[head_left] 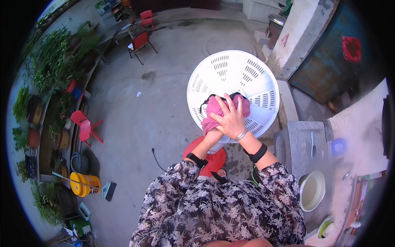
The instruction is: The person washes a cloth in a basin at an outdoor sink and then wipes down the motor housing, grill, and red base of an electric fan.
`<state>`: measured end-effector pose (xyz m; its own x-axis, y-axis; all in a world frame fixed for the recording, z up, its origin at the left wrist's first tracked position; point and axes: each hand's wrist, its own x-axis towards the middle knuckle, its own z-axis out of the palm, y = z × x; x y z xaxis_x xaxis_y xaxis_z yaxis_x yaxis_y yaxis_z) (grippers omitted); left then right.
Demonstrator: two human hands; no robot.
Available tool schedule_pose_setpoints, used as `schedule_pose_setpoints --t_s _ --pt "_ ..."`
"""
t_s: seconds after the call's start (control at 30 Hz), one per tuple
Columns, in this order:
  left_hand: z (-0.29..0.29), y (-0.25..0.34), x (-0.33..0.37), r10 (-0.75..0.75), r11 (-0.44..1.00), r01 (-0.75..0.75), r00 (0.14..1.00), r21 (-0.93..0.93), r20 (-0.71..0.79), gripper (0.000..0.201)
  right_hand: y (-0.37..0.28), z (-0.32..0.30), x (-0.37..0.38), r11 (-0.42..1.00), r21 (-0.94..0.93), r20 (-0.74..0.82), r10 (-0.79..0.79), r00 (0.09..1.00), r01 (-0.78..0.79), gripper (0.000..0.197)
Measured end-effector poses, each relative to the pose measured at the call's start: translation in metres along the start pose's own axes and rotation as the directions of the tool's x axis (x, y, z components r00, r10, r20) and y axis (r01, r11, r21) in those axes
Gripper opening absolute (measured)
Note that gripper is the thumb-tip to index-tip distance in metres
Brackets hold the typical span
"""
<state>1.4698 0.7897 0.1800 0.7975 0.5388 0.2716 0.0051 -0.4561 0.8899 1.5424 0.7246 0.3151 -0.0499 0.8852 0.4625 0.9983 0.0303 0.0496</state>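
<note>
A bundled pink cloth [214, 108], with some black fabric [238, 95] along its far edge, is between my hands above a white round slotted plastic basket [262, 80]. My right hand [233, 122] lies over the bundle, its fingers spread across the pink cloth and gripping it from above. Beneath that palm, my left hand [214, 134] holds the near left part of the cloth; most of its fingers are hidden. My wrists cross close together, with black bands on both and a silver bracelet on the right one.
A red round plastic piece [214, 161] sits below the basket. To the right stand a stone sink [302, 136] and a pale basin [311, 191]. On the left are a red chair [84, 125], a yellow bucket [84, 184], a broom [108, 191] and potted plants. A black cable [156, 158] lies on the concrete.
</note>
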Motion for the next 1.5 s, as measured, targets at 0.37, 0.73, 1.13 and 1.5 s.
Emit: schedule_pose_setpoints --t_s 0.37,0.73,1.13,1.5 --pt "0.002 0.039 0.032 -0.059 0.823 -0.059 0.98 -0.566 -0.188 0.109 0.074 0.011 0.088 0.829 0.258 0.245 0.44 0.864 -0.496 0.025" --pt "-0.007 0.047 0.027 -0.174 0.78 0.092 0.982 -0.619 -0.074 0.103 0.101 0.07 -0.014 0.605 0.731 -0.246 0.664 0.706 -0.315 0.04" --pt "0.028 0.045 0.034 -0.2 0.884 0.143 0.976 -0.446 -0.083 0.094 0.073 0.074 -0.21 0.509 0.302 -0.053 0.853 0.519 -0.806 0.024" --pt "0.023 0.06 0.049 -0.231 0.863 0.197 0.973 -0.464 -0.016 0.072 0.138 0.008 -0.043 0.816 0.418 -0.288 0.536 0.793 -0.4 0.037"
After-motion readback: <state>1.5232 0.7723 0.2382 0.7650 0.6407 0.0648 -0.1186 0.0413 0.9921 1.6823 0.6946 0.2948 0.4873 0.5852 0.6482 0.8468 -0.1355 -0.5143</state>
